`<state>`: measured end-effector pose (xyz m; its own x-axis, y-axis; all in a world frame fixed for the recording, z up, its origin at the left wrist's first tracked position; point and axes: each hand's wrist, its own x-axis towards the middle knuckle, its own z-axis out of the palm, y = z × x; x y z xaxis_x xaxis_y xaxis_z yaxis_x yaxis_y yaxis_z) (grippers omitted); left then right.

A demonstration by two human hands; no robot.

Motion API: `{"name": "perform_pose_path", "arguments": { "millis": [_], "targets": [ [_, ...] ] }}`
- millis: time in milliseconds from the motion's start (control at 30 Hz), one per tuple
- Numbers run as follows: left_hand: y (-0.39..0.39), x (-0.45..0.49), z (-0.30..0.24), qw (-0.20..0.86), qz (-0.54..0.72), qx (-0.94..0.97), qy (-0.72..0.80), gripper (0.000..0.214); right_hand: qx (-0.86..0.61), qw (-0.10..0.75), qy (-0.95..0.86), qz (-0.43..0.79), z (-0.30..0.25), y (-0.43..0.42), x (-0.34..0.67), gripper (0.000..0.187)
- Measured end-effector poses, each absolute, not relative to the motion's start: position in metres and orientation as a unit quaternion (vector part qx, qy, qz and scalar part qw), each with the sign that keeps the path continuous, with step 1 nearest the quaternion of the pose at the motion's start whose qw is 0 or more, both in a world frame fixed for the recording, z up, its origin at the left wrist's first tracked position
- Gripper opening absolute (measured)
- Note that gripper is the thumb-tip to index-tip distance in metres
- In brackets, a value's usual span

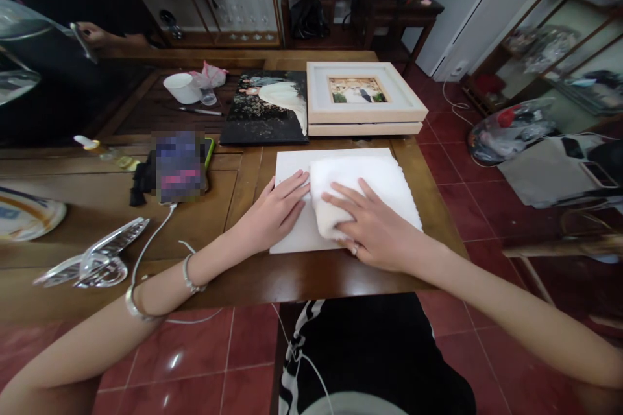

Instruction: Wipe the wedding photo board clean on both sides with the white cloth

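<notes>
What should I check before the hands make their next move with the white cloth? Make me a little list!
1. Left hand lies flat on the white sheet, pinning it: ok.
2. Right hand rests open on the folded white cloth: ok.
3. Sheet lies fully on the table, back from the near edge: ok.
4. Sheet reaches under the cloth's right side: cannot tell, the cloth covers it.
5. Framed photo sits just behind the sheet, apart from it: ok.
6. White cup stands far off, back left: ok.
</notes>
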<state>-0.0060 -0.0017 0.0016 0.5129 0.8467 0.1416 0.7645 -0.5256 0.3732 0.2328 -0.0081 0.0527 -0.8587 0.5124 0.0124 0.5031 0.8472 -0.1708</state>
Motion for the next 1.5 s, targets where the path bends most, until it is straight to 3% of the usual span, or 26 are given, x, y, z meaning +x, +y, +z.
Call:
{"name": "perform_pose_path", "arguments": {
  "millis": [233, 467, 833, 1000, 1233, 1367, 1500],
  "targets": [
    [-0.002, -0.006, 0.001, 0.133, 0.162, 0.858, 0.469, 0.042, -0.238, 0.023, -0.960, 0.144, 0.067, -0.056, 0.236, 0.015],
    [-0.001, -0.006, 0.001, 0.133, 0.156, 0.857, 0.472, 0.042, -0.266, 0.090, -0.940, 0.192, 0.066, -0.024, 0.237, 0.019],
    [-0.002, -0.003, 0.007, 0.156, 0.150, 0.850, 0.480, 0.048, -0.339, 0.128, -0.929, 0.071, 0.043, 0.041, 0.213, 0.031],
    [-0.004, -0.002, 0.011, 0.199, 0.235, 0.821, 0.481, 0.057, -0.350, 0.088, -0.932, 0.034, 0.038, 0.047, 0.197, 0.030],
    [-0.003, -0.006, 0.009, 0.189, 0.351, 0.821, 0.408, 0.052, -0.229, 0.044, -0.971, 0.044, 0.036, 0.016, 0.190, 0.023],
    [-0.003, -0.006, 0.008, 0.193, 0.356, 0.820, 0.405, 0.053, -0.104, 0.045, -0.990, 0.086, 0.043, -0.012, 0.198, 0.016],
    [-0.004, -0.006, 0.008, 0.208, 0.342, 0.815, 0.419, 0.054, -0.086, 0.031, -0.987, 0.128, 0.056, -0.033, 0.212, 0.014]
  ]
}}
